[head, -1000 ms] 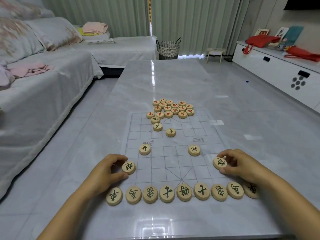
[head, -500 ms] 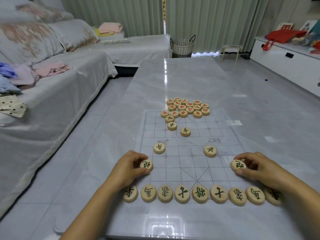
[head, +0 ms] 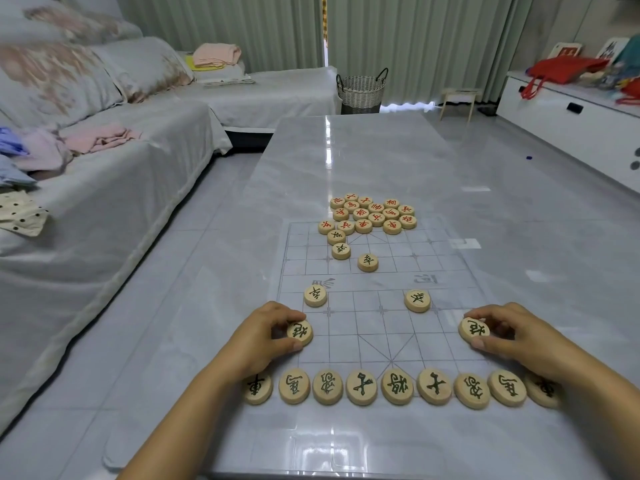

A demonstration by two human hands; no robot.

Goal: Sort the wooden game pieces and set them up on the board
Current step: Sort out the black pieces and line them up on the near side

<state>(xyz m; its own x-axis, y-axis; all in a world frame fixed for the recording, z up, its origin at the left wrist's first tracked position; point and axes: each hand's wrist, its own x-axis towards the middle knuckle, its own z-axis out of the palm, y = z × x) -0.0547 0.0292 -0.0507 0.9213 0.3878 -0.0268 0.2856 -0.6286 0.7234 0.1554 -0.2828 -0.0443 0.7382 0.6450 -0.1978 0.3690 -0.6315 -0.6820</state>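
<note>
The left hand (head: 263,337) pinches one black-lettered disc (head: 300,331) between the thumb and curled fingers at the lower left of the printed board (head: 374,323). The right hand (head: 512,334) pinches a matching disc (head: 474,330) in the same way at the lower right. Below both hands, a row of nine black-lettered pieces (head: 397,386) lies along the bottom edge of the board (the two end pieces are partly covered by the arms). Just above the hands, two single black pieces (head: 315,295) sit well apart on the grid. Three more black pieces (head: 367,262) lie higher, near a pile of red-lettered pieces (head: 375,213) at the top edge of the board. The board lies flat on a glossy grey table (head: 346,161). A covered sofa (head: 104,168) fills the left of the frame, and a wicker basket (head: 362,88) stands at the top centre.
</note>
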